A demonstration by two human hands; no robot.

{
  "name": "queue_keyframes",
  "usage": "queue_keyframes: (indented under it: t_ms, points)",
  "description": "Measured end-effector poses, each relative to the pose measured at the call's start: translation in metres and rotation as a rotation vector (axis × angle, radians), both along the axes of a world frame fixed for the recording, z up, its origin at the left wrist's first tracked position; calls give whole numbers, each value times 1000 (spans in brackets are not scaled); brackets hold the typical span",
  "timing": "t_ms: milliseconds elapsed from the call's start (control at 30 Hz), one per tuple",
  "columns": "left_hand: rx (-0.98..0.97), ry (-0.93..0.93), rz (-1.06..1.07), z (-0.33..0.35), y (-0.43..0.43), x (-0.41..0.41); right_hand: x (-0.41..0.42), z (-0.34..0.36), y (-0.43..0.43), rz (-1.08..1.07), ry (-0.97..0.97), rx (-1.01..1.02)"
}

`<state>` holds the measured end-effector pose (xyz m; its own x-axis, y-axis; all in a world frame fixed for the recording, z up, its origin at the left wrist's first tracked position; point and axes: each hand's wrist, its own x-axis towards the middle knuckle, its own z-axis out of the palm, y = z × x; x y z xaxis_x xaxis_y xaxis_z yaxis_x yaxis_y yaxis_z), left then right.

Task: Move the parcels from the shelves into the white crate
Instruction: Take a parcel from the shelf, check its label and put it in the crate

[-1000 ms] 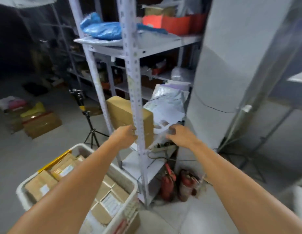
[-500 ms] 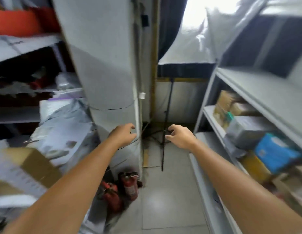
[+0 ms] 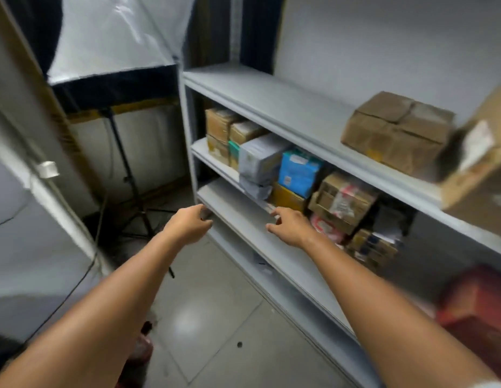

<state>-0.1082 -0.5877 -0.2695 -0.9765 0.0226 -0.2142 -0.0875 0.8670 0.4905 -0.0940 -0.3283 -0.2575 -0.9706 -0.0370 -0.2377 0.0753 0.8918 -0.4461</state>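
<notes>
A grey shelf unit [image 3: 271, 105] fills the right side. Its middle level holds several parcels: brown boxes [image 3: 221, 127], a white box [image 3: 262, 159], a blue box [image 3: 298, 172] and a taped brown carton [image 3: 343, 201]. On the top level sits a brown carton [image 3: 395, 130]. My left hand [image 3: 189, 224] hovers in front of the shelf's left end, fingers loosely curled, holding nothing. My right hand [image 3: 291, 225] reaches toward the lower shelf board just below the white box, fingers relaxed and empty. The white crate is out of view.
A light stand [image 3: 129, 175] with a softbox [image 3: 115, 37] stands at the back left. A grey pillar [image 3: 22, 219] is on the left. A red object [image 3: 479, 309] sits blurred at the lower right. Bare floor tiles [image 3: 215, 317] lie between the pillar and the shelves.
The view has swung right, from the rack and the white crate to this shelf unit. Both hands stay empty and have come close to the shelf's front.
</notes>
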Motion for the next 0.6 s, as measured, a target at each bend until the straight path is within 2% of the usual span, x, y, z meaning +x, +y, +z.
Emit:
queue_keyframes:
  t_ms: [233,600]
  points:
    - [1,-6,-248,-2,128,-2,43,-9,114,-257,22,-47]
    - [49,-28,-424,-34,287,30,101,-38,250,-560,107,-158]
